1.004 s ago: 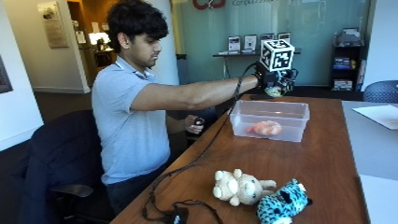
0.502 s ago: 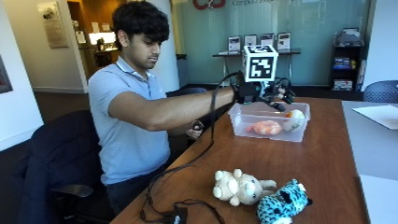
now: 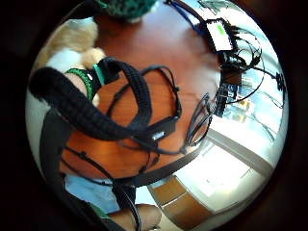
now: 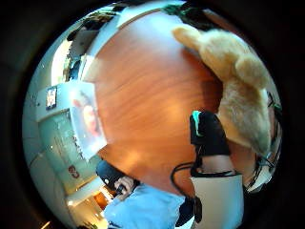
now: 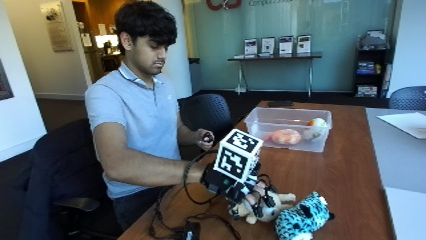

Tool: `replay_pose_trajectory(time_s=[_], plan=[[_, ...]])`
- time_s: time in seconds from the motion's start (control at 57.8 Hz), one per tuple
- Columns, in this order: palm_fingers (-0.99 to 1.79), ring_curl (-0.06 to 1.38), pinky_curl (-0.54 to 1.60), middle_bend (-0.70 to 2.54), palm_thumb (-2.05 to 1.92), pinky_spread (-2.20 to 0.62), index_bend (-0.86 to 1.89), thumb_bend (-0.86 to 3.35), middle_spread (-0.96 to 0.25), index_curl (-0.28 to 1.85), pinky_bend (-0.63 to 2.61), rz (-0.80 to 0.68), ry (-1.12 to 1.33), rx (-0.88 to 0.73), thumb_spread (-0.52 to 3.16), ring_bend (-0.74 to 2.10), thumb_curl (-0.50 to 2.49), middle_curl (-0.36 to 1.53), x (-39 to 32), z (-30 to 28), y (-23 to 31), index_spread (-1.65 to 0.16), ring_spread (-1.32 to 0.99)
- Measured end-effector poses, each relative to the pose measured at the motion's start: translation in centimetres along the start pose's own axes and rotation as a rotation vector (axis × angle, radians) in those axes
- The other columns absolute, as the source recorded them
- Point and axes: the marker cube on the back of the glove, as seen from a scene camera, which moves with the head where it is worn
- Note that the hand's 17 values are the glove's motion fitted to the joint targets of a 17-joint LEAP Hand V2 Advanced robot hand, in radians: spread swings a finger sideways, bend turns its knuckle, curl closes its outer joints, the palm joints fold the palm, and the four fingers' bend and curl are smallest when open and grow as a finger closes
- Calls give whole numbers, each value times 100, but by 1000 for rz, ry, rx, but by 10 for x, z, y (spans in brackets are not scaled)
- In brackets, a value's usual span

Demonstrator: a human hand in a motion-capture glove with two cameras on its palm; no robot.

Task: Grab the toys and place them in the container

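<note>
Outside view: the gloved right hand [image 5: 256, 200] is down on the tan plush dog [image 5: 269, 207] at the near end of the counter [image 5: 346, 170], fingers [image 5: 265, 202] curled over its body, though whether they have closed on it cannot be told from here. The teal spotted plush [image 5: 303, 220] lies just beside the fingers, on the far side of the dog from the person. In the thumb side palm view the dog [image 4: 233, 86] lies right beside the fingers and close under the palm, flat on the wood.

The dog looks light, soft and squashy, not slippery and not fragile; it should give under the fingers, so a pinch round the thick torso seems safer than a floppy ear or leg, which could let it swing.

The container [image 5: 289, 127] stands well away from the fingers up the counter, with an orange toy [image 5: 286, 136] and a pale one [image 5: 314, 129] already inside.

Half a second ago the hand was up over the container; it has since come back to the dog, which has not moved.
</note>
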Motion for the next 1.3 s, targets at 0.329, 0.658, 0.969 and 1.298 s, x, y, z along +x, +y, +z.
replay_pose_trajectory(time_s=[0.329, 0.658, 0.969, 1.298], plan=[[39, 51, 40, 14, 65, -29, 20, 71, 3, 28, 170, -274, -350, 279, 163, 108, 50, 24, -44, -24, 9, -31, -18], [44, 52, 40, 15, 78, -30, 19, 87, 2, 34, 165, -782, -492, 345, 158, 105, 65, 24, -245, -171, 86, -30, -22], [46, 52, 41, 15, 75, -30, 17, 88, 1, 36, 163, -910, -427, 159, 158, 103, 74, 24, -367, -177, 90, -30, -23], [-5, 48, 37, 25, 13, -15, 17, 60, 2, 34, 149, -825, -250, 157, 156, 81, 51, 30, -358, -157, 77, -30, -16]])
